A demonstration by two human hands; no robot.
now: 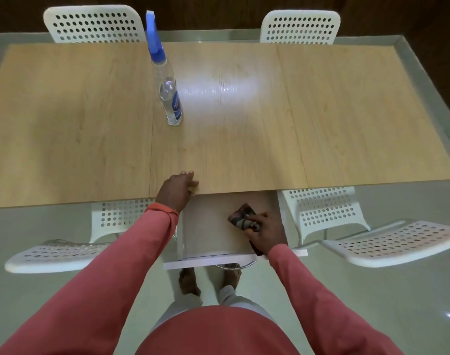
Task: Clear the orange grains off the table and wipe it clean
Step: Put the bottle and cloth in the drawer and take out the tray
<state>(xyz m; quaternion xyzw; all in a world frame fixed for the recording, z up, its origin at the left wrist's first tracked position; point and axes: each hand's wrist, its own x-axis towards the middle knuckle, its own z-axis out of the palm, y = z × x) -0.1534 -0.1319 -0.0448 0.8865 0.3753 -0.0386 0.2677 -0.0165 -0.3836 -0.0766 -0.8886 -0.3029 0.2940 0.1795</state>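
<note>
We're standing at the near edge of the wooden table (218, 149), looking down. Left hand (177, 189) rests on the table edge, fingers bent over the top and thumb at the lip, holding nothing that we can make out. Right hand (263, 231) sits lower, inside the pulled-out drawer (206, 226) under the tabletop, fingers curled round a dark patterned cloth (241, 216), which is bunched and touches the drawer floor near its right side. No orange grains can be made out on the tabletop from this view; there's a bright glare patch near the middle. Spray bottle (167, 90), clear with blue trigger head, stands upright on the table, left of centre, well apart from both hands. White perforated chairs (323, 213) surround the table.
</note>
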